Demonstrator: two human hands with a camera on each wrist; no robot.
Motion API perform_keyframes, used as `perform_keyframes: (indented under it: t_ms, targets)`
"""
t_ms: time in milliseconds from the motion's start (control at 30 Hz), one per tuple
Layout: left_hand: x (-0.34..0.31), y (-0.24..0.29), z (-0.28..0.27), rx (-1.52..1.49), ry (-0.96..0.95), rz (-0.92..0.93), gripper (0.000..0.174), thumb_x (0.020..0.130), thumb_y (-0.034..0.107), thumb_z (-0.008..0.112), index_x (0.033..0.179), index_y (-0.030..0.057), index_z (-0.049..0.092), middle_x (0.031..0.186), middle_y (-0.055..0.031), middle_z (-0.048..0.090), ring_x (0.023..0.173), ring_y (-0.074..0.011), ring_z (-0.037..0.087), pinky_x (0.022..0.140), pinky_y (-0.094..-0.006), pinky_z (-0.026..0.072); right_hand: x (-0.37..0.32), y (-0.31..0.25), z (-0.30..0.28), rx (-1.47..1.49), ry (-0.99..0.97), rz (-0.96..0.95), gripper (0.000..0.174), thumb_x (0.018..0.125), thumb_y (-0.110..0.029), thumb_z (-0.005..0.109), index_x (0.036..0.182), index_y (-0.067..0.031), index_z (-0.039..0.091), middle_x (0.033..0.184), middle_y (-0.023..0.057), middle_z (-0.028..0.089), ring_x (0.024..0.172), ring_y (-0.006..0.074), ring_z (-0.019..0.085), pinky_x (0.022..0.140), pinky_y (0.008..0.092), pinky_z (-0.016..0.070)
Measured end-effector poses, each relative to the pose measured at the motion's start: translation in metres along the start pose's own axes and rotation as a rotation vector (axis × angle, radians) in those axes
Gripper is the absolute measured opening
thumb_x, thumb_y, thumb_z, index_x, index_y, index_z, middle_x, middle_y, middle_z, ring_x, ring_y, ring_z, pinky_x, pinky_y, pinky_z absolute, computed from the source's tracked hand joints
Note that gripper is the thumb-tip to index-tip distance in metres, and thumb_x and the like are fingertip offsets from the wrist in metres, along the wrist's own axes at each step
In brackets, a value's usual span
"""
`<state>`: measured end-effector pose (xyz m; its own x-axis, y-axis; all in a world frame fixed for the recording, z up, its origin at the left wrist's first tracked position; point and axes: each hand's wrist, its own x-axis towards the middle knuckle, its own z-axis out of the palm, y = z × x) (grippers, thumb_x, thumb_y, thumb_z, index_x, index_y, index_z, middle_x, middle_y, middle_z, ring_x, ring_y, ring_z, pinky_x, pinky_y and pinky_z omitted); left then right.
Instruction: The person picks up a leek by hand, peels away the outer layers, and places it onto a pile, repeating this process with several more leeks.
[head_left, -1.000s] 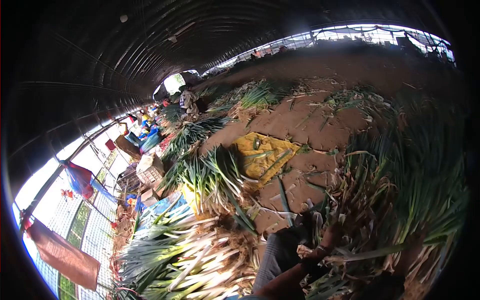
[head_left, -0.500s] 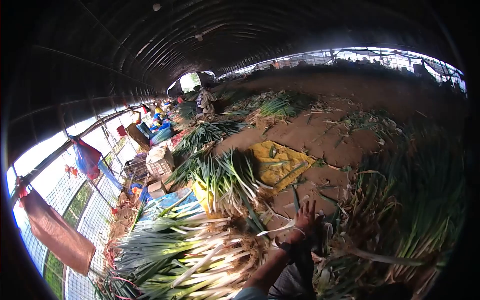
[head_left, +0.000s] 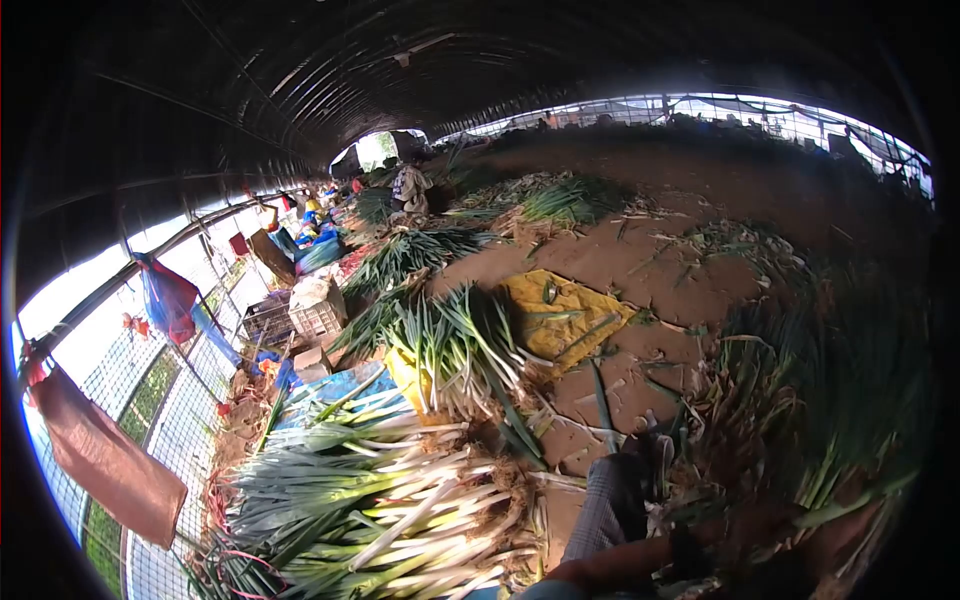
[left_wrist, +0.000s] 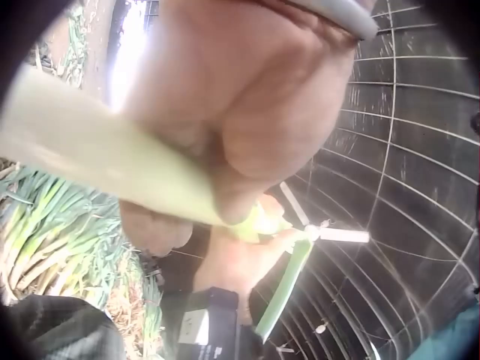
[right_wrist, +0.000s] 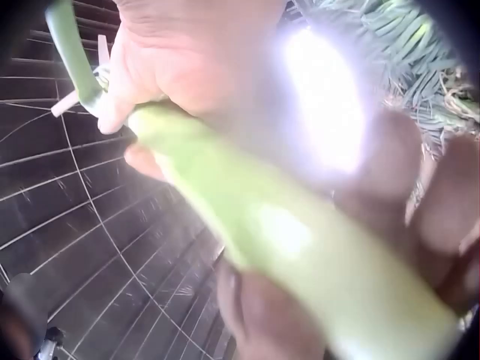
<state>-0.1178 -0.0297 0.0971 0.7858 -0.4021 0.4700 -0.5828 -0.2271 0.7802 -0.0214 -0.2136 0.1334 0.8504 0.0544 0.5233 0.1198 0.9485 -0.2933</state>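
My left hand [left_wrist: 255, 97] grips a pale green leek [left_wrist: 82, 142], its fingers curled round the stalk, large in the left wrist view. Farther along, my right hand [left_wrist: 232, 262] is on the same stalk. In the right wrist view, the near fingers and thumb of my right hand [right_wrist: 382, 172] wrap the thick part of the leek [right_wrist: 277, 217], while my left hand [right_wrist: 176, 60] pinches its far end. A narrow green leaf [left_wrist: 285, 289] hangs beside the hands. In the head view both hands are lost in shadow low at the right; the left forearm [head_left: 620, 565] shows.
Trimmed leeks [head_left: 400, 500] lie in a wide pile left of my knee [head_left: 610, 505]. Another bunch [head_left: 450, 345] rests beside a yellow sheet [head_left: 560, 315]. Untrimmed leeks [head_left: 860, 400] heap up at the right. Crates [head_left: 318, 315] stand by the mesh wall; a person [head_left: 410, 188] is farther back.
Half a second ago my left hand was spread over my knee; now it has drawn back to the lower right and holds the leek with the right hand.
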Motion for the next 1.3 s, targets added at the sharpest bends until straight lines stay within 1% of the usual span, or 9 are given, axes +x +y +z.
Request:
perform_keyframes:
  t_ms: [100,167,200,333,700,833,1167,1233,1300]
  targets:
    - [-0.002,0.039,-0.008,-0.345,0.057,-0.11,0.034,0.085,0.02,0.057,0.117,0.0076,0.055,0.108,-0.0088,0.057,0.088,-0.0187,0.058,0.074,-0.0332,0.0477,0.001,-0.007,0.024,-0.04,-0.299,-0.014,0.068,0.09,-0.029,0.052,0.142,-0.0096,0.012,0.074,0.0054,0.045,0.046,0.0104,0.043,0.036,0.023,0.0393]
    - [0.002,0.053,-0.025,0.327,0.051,-0.064,0.026,0.081,0.013,0.062,0.107,0.0118,0.062,0.095,-0.011,0.061,0.085,-0.0157,0.061,0.073,-0.0287,0.0491,0.006,-0.005,0.052,-0.06,-0.47,0.01,0.067,0.091,-0.037,0.048,0.141,-0.0098,0.015,0.071,0.0041,0.042,0.044,0.0101,0.039,0.036,0.0239,0.0377]
    - [0.008,0.078,-0.032,0.026,0.146,-0.294,0.024,0.08,0.013,0.064,0.104,0.011,0.062,0.084,-0.0079,0.063,0.076,-0.0138,0.062,0.067,-0.0265,0.0502,-0.001,0.0,0.077,-0.056,-0.373,-0.036,0.064,0.091,-0.041,0.045,0.141,-0.0109,0.018,0.071,0.0023,0.041,0.044,0.0094,0.038,0.036,0.0228,0.0352]
    - [0.016,0.083,-0.026,-0.08,0.299,-0.203,0.023,0.068,0.0,0.073,0.087,0.0041,0.061,0.087,-0.0076,0.063,0.075,-0.0145,0.062,0.066,-0.0261,0.0501,-0.017,-0.012,0.103,-0.148,-0.144,-0.169,0.061,0.091,-0.044,0.044,0.139,-0.0123,0.025,0.071,-0.0012,0.039,0.045,0.005,0.034,0.038,0.0192,0.0304]
    - [0.008,0.085,-0.01,0.354,0.145,0.284,0.022,0.067,0.006,0.073,0.085,0.0067,0.06,0.081,-0.0071,0.061,0.072,-0.0276,0.059,0.072,-0.0372,0.0483,-0.008,-0.027,0.104,-0.292,0.181,-0.371,0.032,0.093,-0.032,0.046,0.12,-0.0143,0.045,0.075,-0.0003,0.043,0.054,0.0051,0.035,0.046,0.0185,0.0305]
    - [-0.033,0.082,-0.043,-0.096,0.127,-0.04,0.021,0.064,0.0,0.074,0.081,0.0044,0.061,0.077,-0.0073,0.061,0.069,-0.0192,0.061,0.059,-0.0293,0.0499,-0.003,-0.051,0.088,-0.298,0.306,-0.456,0.023,0.091,-0.023,0.052,0.112,-0.0137,0.048,0.081,0.0006,0.046,0.059,0.0057,0.036,0.048,0.0178,0.0324]
    - [-0.124,-0.022,-0.181,0.789,0.215,-0.297,0.011,0.069,0.003,0.066,0.078,0.0059,0.06,0.08,-0.0123,0.061,0.073,-0.0285,0.059,0.064,-0.0359,0.0484,-0.02,-0.066,0.062,-0.124,0.409,-0.475,0.02,0.09,-0.019,0.055,0.107,-0.0108,0.05,0.076,0.0006,0.044,0.058,0.0089,0.039,0.052,0.0224,0.0384]
    - [-0.165,-0.085,-0.217,1.31,-0.117,-0.555,0.01,0.072,0.005,0.062,0.082,0.0062,0.061,0.09,-0.015,0.061,0.079,-0.0306,0.059,0.067,-0.0385,0.0481,-0.021,-0.077,0.075,-0.161,0.322,-0.515,0.018,0.089,-0.022,0.056,0.102,-0.0106,0.05,0.075,0.0004,0.045,0.059,0.0086,0.04,0.051,0.0222,0.0373]
    - [-0.183,-0.076,-0.239,1.287,0.284,-0.501,0.015,0.074,0.007,0.059,0.089,0.0064,0.062,0.097,-0.0188,0.06,0.093,-0.0315,0.057,0.074,-0.0394,0.0478,-0.029,-0.122,0.073,-0.2,0.179,-0.548,0.018,0.089,-0.025,0.057,0.093,-0.011,0.048,0.076,0.0,0.047,0.058,0.0083,0.041,0.05,0.0231,0.0371]
